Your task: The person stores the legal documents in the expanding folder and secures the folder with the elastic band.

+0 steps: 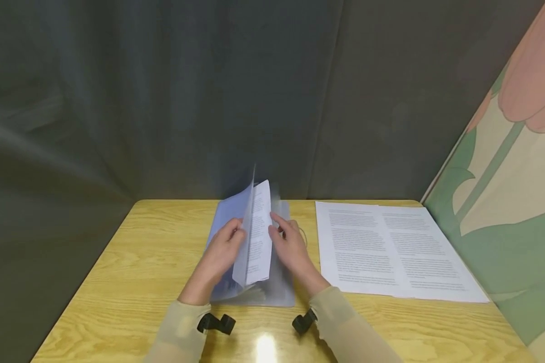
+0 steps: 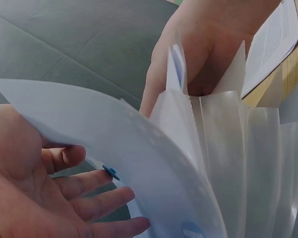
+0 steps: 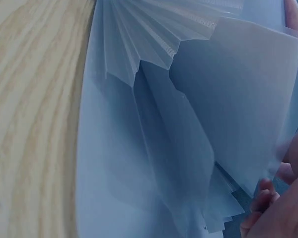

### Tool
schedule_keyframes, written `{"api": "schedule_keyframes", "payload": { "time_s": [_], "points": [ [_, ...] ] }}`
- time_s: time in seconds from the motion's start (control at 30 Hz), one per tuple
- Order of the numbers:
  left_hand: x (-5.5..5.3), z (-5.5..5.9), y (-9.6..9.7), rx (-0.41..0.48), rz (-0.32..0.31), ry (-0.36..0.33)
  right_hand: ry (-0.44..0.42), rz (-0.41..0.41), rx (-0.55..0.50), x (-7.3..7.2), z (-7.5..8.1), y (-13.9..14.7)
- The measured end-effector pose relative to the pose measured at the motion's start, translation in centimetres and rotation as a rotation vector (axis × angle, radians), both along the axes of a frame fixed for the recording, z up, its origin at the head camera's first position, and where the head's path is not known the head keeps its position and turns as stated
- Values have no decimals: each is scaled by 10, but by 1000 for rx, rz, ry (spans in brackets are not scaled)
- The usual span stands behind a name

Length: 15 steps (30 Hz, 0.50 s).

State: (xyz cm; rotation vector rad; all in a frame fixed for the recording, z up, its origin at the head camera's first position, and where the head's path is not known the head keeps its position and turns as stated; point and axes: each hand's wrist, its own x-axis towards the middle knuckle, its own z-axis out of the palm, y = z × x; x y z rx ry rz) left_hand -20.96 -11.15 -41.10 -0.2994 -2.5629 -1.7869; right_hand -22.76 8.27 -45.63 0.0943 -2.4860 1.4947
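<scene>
A translucent bluish expanding file folder [image 1: 281, 292] with pleated sides stands fanned out on the table. White printed paper [image 1: 259, 237] sits upright among its dividers. My left hand [image 1: 227, 247] holds the raised cover and a clear divider at the left. In the left wrist view, the left palm faces up and its fingers lie under the curved cover [image 2: 104, 114], near a small blue stud [image 2: 111, 172]. My right hand [image 1: 292, 247] pinches the right edge of the printed paper, with index finger and thumb at that edge. Its other fingers are partly hidden.
Two printed sheets [image 1: 359, 247] lie side by side, slightly overlapping, on the right of the wooden table [image 1: 154, 252]. A thin cord loop [image 1: 304, 236] shows beside the folder. Dark curtain [image 1: 209, 101] hangs behind, and a flower-patterned panel [image 1: 518, 217] borders the right side.
</scene>
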Motion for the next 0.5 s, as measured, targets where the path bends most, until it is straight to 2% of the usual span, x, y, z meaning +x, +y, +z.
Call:
{"api": "schedule_keyframes", "payload": {
  "time_s": [0.03,0.17,0.5],
  "points": [
    [0,1,0,9,1,-3,38,10,-14,-3,-6,2],
    [0,2,0,30,10,-20,106,29,-52,-4,-8,5],
    [1,1,-3,75,16,-42,63,-3,-43,1,9,20]
  ]
}}
